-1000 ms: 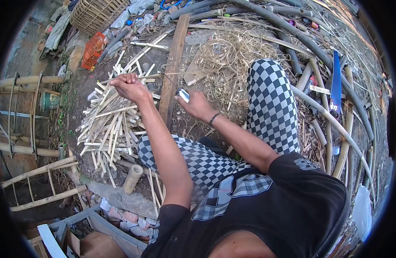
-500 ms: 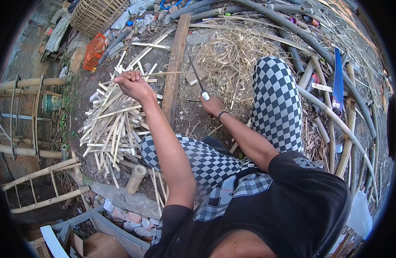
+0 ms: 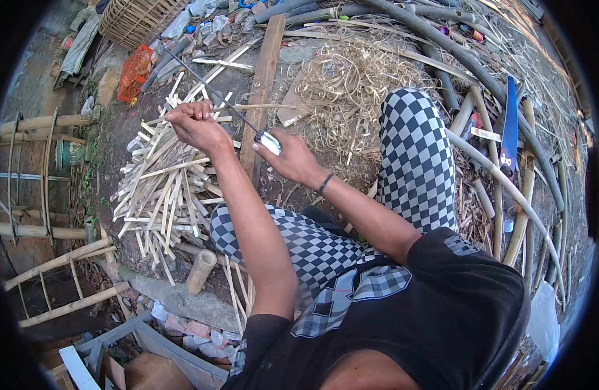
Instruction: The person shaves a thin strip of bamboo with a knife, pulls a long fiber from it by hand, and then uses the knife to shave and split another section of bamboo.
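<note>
My right hand (image 3: 288, 155) is wrapped round the whitish handle of a long thin knife (image 3: 208, 86), whose dark blade points up and left, past the fingers of my other hand. My left hand (image 3: 199, 129) is closed on a thin bamboo strip (image 3: 267, 106), which runs to the right over the wooden plank (image 3: 267, 71). Below and left of my left hand lies a pile of split bamboo strips (image 3: 166, 188). Curly shavings (image 3: 345, 84) cover the ground to the right of the plank.
An orange crate (image 3: 135, 73) and a woven basket (image 3: 140, 19) stand at the upper left. A blue saw (image 3: 510, 123) lies among bamboo poles (image 3: 468, 58) on the right. A short bamboo piece (image 3: 201, 272) stands near my left knee.
My right hand has moved left with the knife, and the blade now crosses the strip near my left hand. My left hand stays nearly in place, still holding the strip.
</note>
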{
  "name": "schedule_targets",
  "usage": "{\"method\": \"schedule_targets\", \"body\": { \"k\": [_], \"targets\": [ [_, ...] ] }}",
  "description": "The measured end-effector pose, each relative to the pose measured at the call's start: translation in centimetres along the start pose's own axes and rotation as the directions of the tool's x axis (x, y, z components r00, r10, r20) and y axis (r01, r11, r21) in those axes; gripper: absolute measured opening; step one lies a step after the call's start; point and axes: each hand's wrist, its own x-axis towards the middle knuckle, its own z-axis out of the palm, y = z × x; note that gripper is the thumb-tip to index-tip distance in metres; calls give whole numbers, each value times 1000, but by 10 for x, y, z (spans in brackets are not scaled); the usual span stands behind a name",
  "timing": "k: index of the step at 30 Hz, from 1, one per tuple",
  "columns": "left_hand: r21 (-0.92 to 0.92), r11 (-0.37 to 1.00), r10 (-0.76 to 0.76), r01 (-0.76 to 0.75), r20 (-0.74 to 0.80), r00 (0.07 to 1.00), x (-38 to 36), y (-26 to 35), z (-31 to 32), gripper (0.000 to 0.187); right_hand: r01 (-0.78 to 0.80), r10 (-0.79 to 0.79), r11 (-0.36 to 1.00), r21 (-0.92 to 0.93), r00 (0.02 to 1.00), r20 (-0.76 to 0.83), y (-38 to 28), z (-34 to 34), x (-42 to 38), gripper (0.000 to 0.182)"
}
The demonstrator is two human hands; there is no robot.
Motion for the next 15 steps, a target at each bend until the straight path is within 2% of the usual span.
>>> {"method": "schedule_targets", "body": {
  "k": [2,5,7,8,10,11,12,14,15],
  "targets": [
    [39,999,4,-5,32,999,-2,1,0,56,46,-46,999,2,998,-32,15,8,7,55],
    [55,998,-4,3,12,1000,0,-1,-7,56,-38,49,994,103,993,-108,81,29,20,55],
    [68,998,-2,1,12,1000,3,-5,-15,56,-230,237,970,75,966,-104,130,29,32,53],
    [66,998,-2,1,20,1000,2,-5,-9,56,-229,237,970,80,965,-110,129,29,33,53],
    [47,999,16,-16,9,1000,-4,-6,4,55,-339,346,938,73,931,-113,108,27,31,53],
    [55,998,19,-19,-14,1000,-2,-5,6,53,-211,216,976,56,969,-121,93,21,26,54],
    [51,999,15,-15,-11,1000,0,-6,6,53,-213,218,976,55,968,-127,69,14,21,54],
    [32,999,6,-3,-73,997,2,-8,2,52,-59,64,995,76,995,-77,32,11,14,52],
    [33,999,3,-1,-80,997,0,-7,0,52,-62,67,995,72,995,-71,20,13,10,52]
  ]
}}
